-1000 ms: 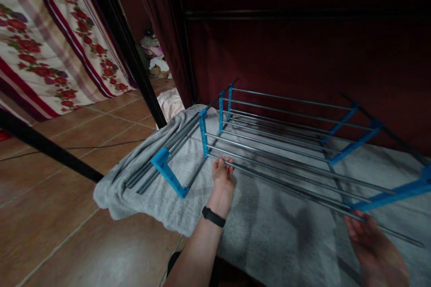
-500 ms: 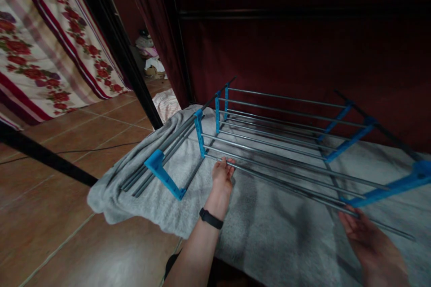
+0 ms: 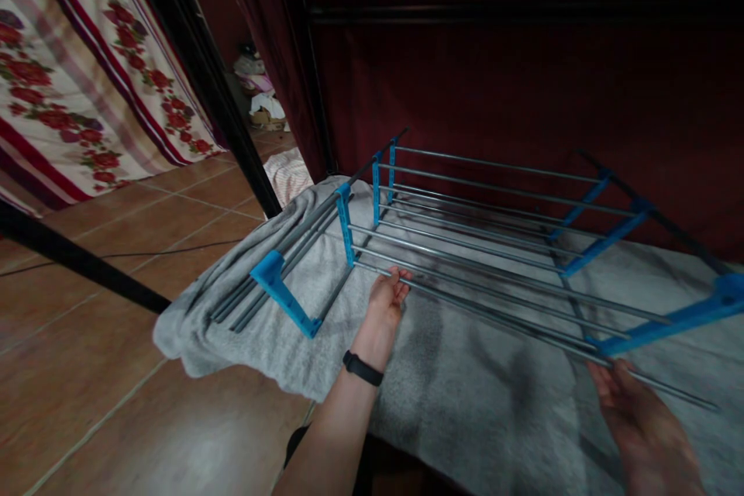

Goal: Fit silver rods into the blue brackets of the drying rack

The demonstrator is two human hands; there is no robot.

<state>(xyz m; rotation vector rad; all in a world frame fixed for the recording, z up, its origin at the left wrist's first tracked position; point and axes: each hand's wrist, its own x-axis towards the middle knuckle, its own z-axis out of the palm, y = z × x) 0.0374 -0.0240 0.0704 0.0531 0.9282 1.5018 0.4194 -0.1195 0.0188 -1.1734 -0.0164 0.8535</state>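
Observation:
A rack of grey metal rods with blue plastic brackets (image 3: 686, 322) lies on a grey blanket (image 3: 453, 403). Along its near side runs a thin metal rod (image 3: 674, 390), held by both my hands. My left hand (image 3: 388, 296), with a black band on the wrist, pinches it towards its left end, close to a blue bracket (image 3: 345, 229). Under the rod towards its right end is my right hand (image 3: 636, 411), fingers curled round it near the right front bracket. The rod's free right end sticks out past this hand. Several loose rods (image 3: 235, 300) rest at the rack's left.
Dark bed-frame posts (image 3: 232, 124) rise at the left, and a dark red curtain (image 3: 494, 93) hangs behind the rack. Beyond the blanket's edge lies a brown tiled floor (image 3: 105, 356) with a thin cable (image 3: 174, 251). A floral cloth (image 3: 116, 70) hangs at upper left.
My left hand has slid slightly right along the rod. The right hand has shifted very little, and both still hold the rod. The view has tilted slightly.

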